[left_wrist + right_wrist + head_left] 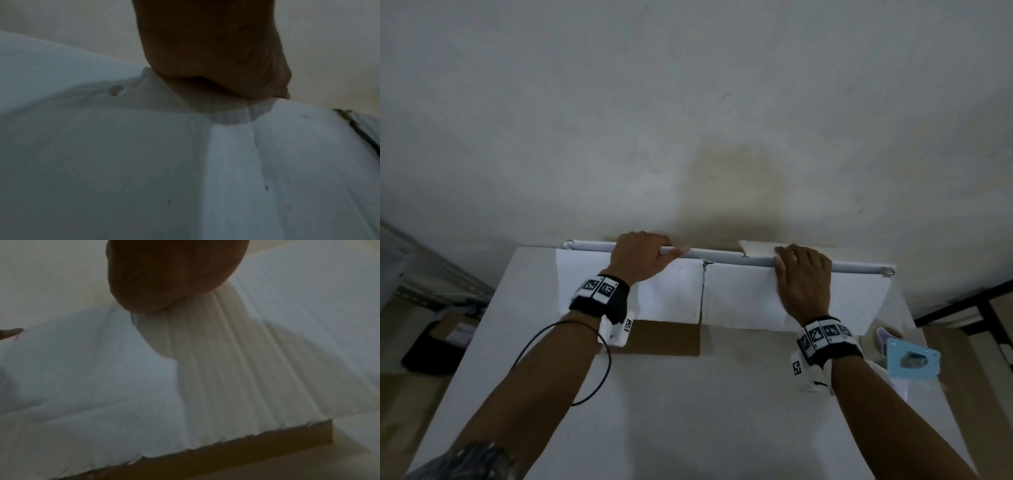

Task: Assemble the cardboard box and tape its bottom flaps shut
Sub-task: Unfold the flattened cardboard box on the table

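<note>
1. Cardboard box (739, 298): flattened, white outside and brown inside, lying along the far edge of the white table (654, 411), against the wall. Two white flaps lie side by side with a slit between them; a brown flap face shows on the near side.
2. Left hand (640, 260): its fingers are curled over the far folded edge of the box, left of the slit, grasping it; the left wrist view shows only the heel of the hand on white card.
3. Right hand (803, 277): its fingers are hooked over the same far edge, right of the slit, grasping the card, palm on the flap.
4. Tape dispenser (911, 359): light blue, at the right edge of the table, near the right wrist, untouched.
5. Handling, as a judgement: the card looks light and stiff across the panels but weak at the creases, and ribbed dents show under the right palm. The smooth white face may slip. Hold at folded edges near corners, one hand on each side, and open along the scored folds.
</note>
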